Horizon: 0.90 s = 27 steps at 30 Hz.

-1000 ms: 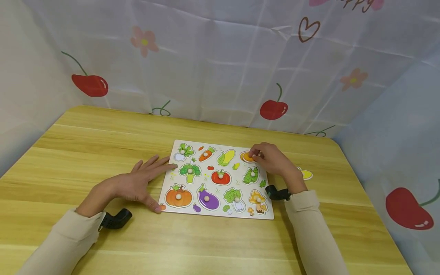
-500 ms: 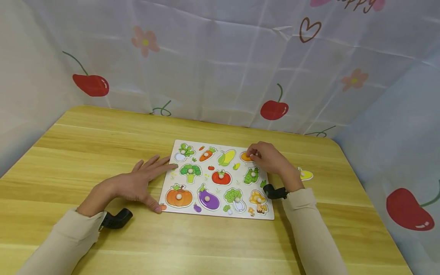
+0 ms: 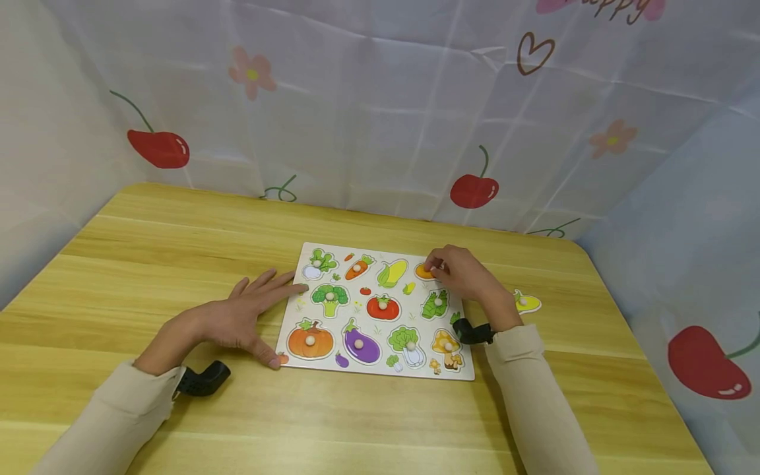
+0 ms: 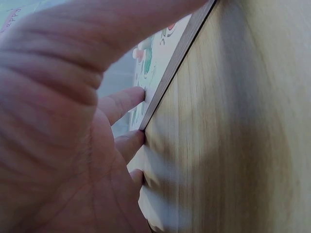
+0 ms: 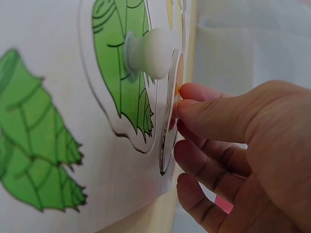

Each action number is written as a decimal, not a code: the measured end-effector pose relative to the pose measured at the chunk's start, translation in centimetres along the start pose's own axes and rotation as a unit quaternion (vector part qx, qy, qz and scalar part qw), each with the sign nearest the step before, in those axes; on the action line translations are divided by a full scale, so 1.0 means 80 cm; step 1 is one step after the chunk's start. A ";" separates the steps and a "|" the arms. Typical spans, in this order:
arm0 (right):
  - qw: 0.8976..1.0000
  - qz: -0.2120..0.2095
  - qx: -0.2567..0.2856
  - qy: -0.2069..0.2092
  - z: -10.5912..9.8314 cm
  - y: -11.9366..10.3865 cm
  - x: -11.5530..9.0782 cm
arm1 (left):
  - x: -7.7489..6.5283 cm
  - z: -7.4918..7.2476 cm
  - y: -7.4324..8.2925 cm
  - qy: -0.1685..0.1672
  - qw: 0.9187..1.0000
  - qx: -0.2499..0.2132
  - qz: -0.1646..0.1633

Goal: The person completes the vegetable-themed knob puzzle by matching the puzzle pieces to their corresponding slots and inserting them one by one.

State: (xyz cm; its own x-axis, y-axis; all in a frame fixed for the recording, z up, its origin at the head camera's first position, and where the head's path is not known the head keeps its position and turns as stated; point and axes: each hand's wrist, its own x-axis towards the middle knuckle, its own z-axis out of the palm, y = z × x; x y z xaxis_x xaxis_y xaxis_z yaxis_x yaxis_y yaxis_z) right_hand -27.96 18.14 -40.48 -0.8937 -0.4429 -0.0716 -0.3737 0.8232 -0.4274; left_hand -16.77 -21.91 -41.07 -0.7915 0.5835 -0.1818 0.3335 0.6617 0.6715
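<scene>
A wooden vegetable puzzle board (image 3: 373, 330) lies flat on the table. My right hand (image 3: 466, 274) pinches an orange puzzle piece (image 3: 423, 271) with thumb and index finger at the board's far right corner. In the right wrist view that piece (image 5: 170, 116) stands tilted at its slot, one edge above the board; the fingers hide its knob. Straight, spread fingers of my left hand (image 3: 237, 320) rest along the board's left edge, the index fingertip on its top. In the left wrist view the thumb of this hand (image 4: 63, 121) reaches the near end of that edge.
A yellow piece (image 3: 527, 302) with a knob lies on the table (image 3: 380, 422) right of the board. The corn slot (image 3: 392, 272) shows no knob. Knobbed pieces such as the tomato (image 3: 377, 313), eggplant (image 3: 365, 353) and pumpkin (image 3: 323, 342) sit in the board. A printed curtain (image 3: 356, 119) hangs behind.
My right hand has shifted slightly left and the orange piece now covers less outside its slot. The left hand stays at the board's edge.
</scene>
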 end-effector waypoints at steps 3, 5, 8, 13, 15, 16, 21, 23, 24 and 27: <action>1.000 0.003 0.000 0.000 -0.001 -0.001 -0.001 | -0.001 0.000 0.000 0.001 1.000 0.001 0.001; 1.000 0.002 -0.001 0.001 0.000 -0.001 -0.001 | -0.001 0.000 0.000 0.001 1.000 0.001 0.001; 1.000 0.000 -0.003 0.004 -0.001 -0.002 -0.001 | -0.001 0.000 0.000 0.001 1.000 0.000 0.003; 1.000 0.003 -0.004 0.005 0.000 -0.001 -0.001 | -0.001 0.001 -0.001 0.002 1.000 0.002 0.004; 1.000 0.007 -0.004 0.004 0.002 0.000 0.000 | -0.001 0.002 -0.001 0.003 1.000 0.003 0.004; 1.000 0.008 -0.004 0.004 0.002 0.001 0.000 | -0.001 0.002 -0.001 0.003 1.000 0.003 0.004; 1.000 0.007 -0.007 0.008 0.004 0.003 0.000 | -0.001 0.001 -0.001 0.003 1.000 0.004 0.005; 1.000 0.004 -0.008 0.010 0.004 0.002 0.000 | -0.001 0.001 -0.002 0.003 1.000 0.005 0.006; 1.000 0.002 -0.010 0.012 0.004 0.002 0.000 | -0.001 0.001 -0.002 0.003 1.000 0.005 0.007; 1.000 0.000 -0.018 0.017 0.004 0.000 -0.001 | -0.001 0.001 -0.001 0.003 1.000 0.006 0.007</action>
State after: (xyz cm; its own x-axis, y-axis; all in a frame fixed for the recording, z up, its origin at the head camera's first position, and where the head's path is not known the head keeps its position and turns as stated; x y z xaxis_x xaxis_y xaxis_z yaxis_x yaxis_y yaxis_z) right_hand -27.77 18.06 -40.72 -0.9012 -0.4315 -0.0406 -0.3823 0.8355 -0.3947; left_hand -16.73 -21.97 -41.19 -0.7895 0.5900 -0.1688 0.3504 0.6593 0.6652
